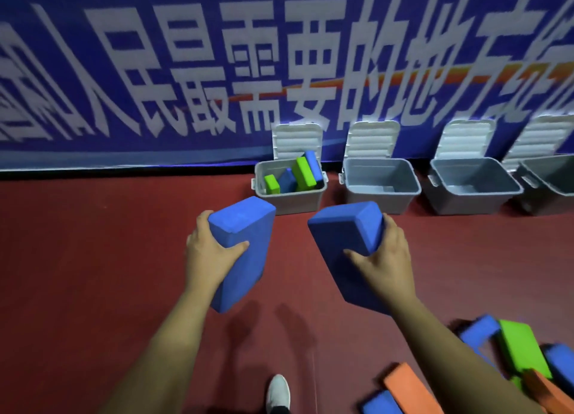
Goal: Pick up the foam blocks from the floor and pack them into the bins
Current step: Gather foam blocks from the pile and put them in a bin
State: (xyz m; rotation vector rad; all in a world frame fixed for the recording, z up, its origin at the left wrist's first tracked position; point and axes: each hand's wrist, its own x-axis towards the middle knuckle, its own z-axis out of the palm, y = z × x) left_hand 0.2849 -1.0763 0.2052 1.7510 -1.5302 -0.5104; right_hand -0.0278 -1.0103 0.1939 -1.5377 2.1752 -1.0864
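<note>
Above red floor (93,274), left hand (206,252) gripping blue block (240,249), right hand (386,258) gripping second blue block (344,246), partly filled bin (290,201) ahead

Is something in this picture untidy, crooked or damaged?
The blocks in the left bin are thrown in loosely: they lean at different angles, and a green one and a blue one stick up above the rim. The floor blocks at lower right lie in a crossed heap. No damage or spill shows.
</note>
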